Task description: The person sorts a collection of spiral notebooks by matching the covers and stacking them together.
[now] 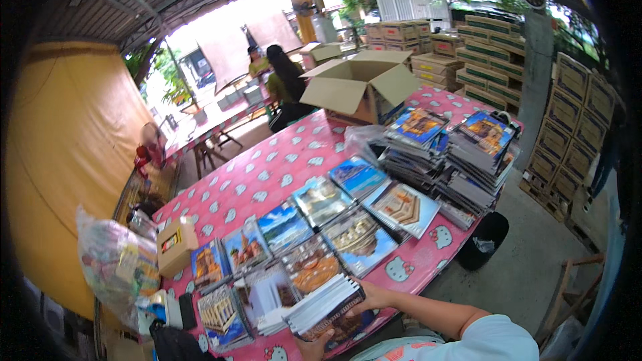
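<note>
Both my hands hold a thick stack of spiral-bound notebooks (326,306) at the table's near edge, bindings and white page edges showing. My right hand (368,296) grips the stack's right end, fingers partly hidden behind it. Low in the picture, my left hand (314,345) is closed on its lower side. Just beyond lie rows of notebooks with photo covers: a brown-patterned one (311,265), a white building one (265,294), a colourful-domed one (245,247) and a columned-temple one (221,317). Farther right lies a notebook with a square building (403,208).
Tall notebook piles (481,160) stand at the table's right end beside an open carton (364,87). A small cardboard box (176,247) and a filled plastic bag (114,261) are at the left. Stacked cartons (491,60) and two people (286,83) are beyond.
</note>
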Motion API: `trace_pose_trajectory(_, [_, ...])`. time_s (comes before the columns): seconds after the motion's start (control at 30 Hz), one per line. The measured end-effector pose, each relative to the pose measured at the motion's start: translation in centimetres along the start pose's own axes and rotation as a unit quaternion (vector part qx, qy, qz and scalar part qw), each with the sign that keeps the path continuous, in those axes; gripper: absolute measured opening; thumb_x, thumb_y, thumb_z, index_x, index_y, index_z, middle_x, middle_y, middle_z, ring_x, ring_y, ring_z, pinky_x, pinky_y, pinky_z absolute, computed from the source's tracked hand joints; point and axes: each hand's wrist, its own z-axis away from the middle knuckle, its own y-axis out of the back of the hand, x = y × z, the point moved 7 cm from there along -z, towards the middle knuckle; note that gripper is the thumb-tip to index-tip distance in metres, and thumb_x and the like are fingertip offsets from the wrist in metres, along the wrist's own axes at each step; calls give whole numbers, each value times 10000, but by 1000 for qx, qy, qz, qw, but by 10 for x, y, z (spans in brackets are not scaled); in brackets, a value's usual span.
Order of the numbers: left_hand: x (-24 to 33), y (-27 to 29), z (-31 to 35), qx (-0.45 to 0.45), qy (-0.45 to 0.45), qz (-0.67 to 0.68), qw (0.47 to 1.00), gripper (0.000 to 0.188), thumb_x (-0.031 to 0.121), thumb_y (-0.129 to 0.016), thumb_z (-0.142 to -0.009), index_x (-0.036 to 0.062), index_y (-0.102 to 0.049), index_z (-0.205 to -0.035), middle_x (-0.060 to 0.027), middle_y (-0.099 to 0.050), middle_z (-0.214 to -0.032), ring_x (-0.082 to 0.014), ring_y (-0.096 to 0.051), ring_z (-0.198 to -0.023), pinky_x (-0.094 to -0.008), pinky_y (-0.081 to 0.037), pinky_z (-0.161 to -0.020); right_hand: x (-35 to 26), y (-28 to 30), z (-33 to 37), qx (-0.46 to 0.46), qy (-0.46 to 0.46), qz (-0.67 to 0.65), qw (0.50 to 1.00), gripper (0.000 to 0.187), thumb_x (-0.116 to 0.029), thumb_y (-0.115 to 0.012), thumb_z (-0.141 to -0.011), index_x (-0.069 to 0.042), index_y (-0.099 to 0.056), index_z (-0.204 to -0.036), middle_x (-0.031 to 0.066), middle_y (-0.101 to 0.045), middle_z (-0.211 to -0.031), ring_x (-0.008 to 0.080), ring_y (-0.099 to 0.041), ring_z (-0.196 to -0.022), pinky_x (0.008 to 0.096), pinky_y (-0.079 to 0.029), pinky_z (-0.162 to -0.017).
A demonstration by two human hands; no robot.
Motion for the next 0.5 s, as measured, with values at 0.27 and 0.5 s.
trace_pose_trajectory(0.27, [131, -254, -68, -299, -16, 61, 952, 558, 187, -650, -781, -9, -329, -1195, -90, -497, -1078, -193, -478, -1015, -331, -373, -898, -157, 219, 97, 311, 24, 103, 944, 768, -237, -774, -594, -52, -424, -1252, 94, -516, -1147, 185, -467, -1060, 321, -368, -916])
trace_pose_trajectory(0.5, [215, -532, -127, -421, 8, 195, 886, 696, 213, -713, -715, -40, -263, -1182, -139, -476, -1069, -198, -517, -951, -302, -480, -734, -329, 442, 157, 378, -53, 288, 878, 355, -354, -548, -844, -21, -565, -968, 33, -595, -861, 75, -571, -718, 229, -473, -632])
